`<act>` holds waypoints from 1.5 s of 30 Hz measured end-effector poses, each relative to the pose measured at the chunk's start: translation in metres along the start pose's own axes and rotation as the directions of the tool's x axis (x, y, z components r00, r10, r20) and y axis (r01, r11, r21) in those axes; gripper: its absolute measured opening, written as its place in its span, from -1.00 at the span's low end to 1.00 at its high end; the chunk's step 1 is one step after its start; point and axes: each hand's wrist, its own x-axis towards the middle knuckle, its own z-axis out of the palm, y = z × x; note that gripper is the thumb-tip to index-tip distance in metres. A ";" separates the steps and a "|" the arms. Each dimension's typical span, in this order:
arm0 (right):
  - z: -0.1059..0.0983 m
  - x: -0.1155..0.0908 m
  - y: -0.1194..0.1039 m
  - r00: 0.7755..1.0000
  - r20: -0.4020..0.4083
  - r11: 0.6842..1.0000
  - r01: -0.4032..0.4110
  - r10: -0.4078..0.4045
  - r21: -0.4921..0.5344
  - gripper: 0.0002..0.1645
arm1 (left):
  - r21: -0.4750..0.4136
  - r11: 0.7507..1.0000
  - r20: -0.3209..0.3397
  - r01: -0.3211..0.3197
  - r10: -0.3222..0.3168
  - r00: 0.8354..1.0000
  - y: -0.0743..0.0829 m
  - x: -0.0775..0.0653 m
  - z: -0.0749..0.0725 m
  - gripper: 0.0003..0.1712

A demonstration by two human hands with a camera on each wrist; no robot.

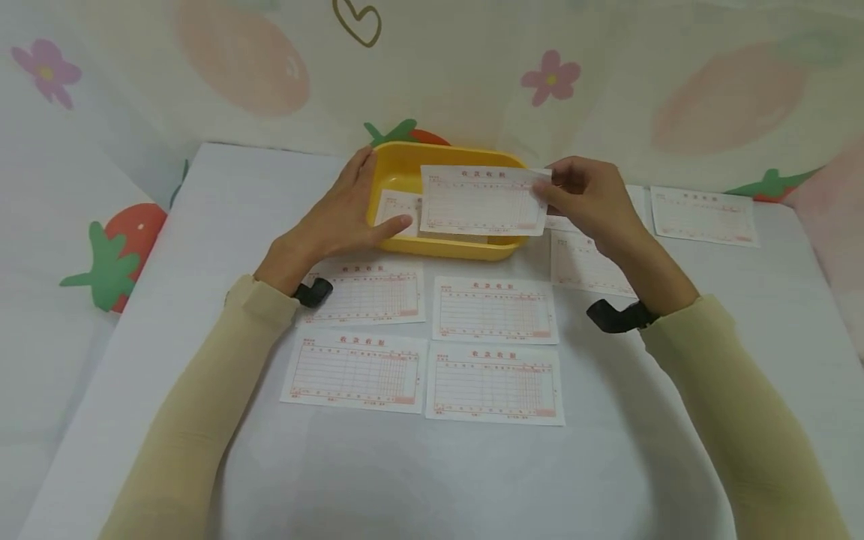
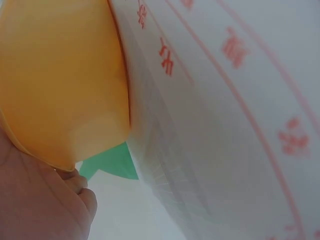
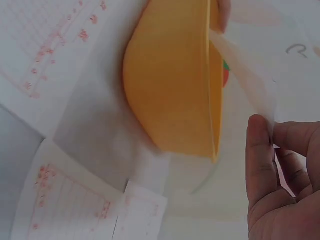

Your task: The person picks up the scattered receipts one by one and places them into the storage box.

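Observation:
A yellow plastic basin [image 1: 459, 250] stands toward the back of the table. My left hand [image 1: 344, 214] grips its left end, thumb over the front rim and fingers along the outer side. Between thumb and fingers, my right hand [image 1: 587, 199] pinches the right edge of a receipt slip [image 1: 482, 202] printed in red. That slip is held over the basin, overlapping its opening in the head view. Inside the basin, another receipt slip [image 1: 398, 212] shows partly behind it. In the right wrist view, the pinched slip [image 3: 250, 75] appears edge-on beside the basin wall [image 3: 170, 80].
In front of the basin, several similar slips lie in two rows, including a front left slip [image 1: 354, 373] and a front right slip [image 1: 495, 384]. More lie to the right, among them a far right slip [image 1: 704, 216]. A patterned curtain [image 1: 459, 75] hangs behind the white table [image 1: 405, 480].

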 end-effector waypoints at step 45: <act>-0.005 -0.063 0.042 0.995 -0.042 0.982 0.080 -0.089 -0.173 -0.44 | 0.008 0.999 -0.002 -0.033 0.033 0.999 -0.003 0.002 0.000 0.35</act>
